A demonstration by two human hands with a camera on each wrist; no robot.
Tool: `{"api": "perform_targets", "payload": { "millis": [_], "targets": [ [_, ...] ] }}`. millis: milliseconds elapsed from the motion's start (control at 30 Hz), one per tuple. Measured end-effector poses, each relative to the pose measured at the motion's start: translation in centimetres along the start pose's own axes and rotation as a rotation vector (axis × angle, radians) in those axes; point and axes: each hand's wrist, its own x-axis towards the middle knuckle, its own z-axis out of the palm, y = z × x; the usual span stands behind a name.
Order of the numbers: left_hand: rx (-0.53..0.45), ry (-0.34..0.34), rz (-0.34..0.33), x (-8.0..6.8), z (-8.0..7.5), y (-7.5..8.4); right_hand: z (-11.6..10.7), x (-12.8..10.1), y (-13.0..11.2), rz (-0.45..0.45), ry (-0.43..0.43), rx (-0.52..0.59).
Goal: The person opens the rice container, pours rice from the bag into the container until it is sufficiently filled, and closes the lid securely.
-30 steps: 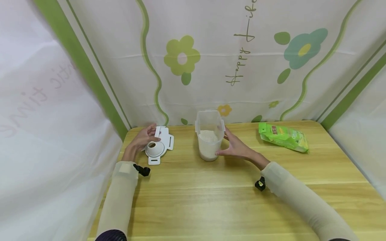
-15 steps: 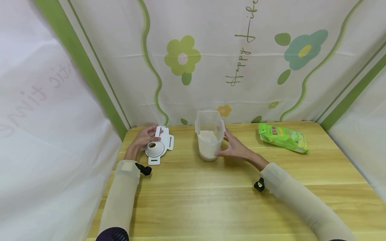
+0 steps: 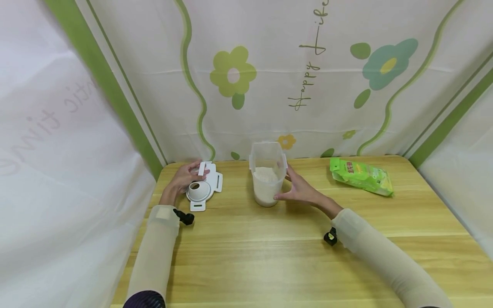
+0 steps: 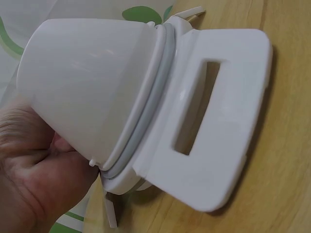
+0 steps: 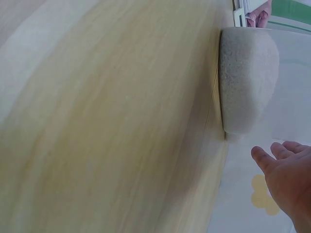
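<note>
Your left hand (image 3: 182, 177) pinches a white plastic spouted lid (image 3: 204, 189); whether your spread right hand (image 3: 302, 188) grips the clear plastic grain tub (image 3: 266, 185), I can't tell. Both sit on the pale wooden table (image 3: 250, 256) before flowered white cloth (image 3: 269, 85), a green plastic bag (image 3: 362, 176) beyond that right hand.

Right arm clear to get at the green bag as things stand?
Looks like yes. The green bag lies on the table to the right of the right grip, with nothing standing between them; that grip would just have to leave the tub's side.
</note>
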Motion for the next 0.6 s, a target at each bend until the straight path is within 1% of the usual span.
{"api": "perform_targets", "payload": {
  "millis": [100,300,433,600],
  "targets": [
    [-0.009,-0.002,-0.006,-0.11,-0.01,0.10,-0.02,0.02,-0.04,-0.001,0.001,-0.004],
    [-0.084,-0.004,-0.015,-0.19,0.00,0.00,-0.02,0.04,0.15,-0.005,0.006,-0.013],
    [-0.091,-0.006,-0.002,-0.16,0.14,-0.12,-0.02,0.03,0.23,-0.014,0.004,-0.022],
    [-0.082,0.003,-0.001,-0.25,0.41,-0.10,-0.08,-0.02,0.18,0.001,0.000,-0.032]
  ]
}}
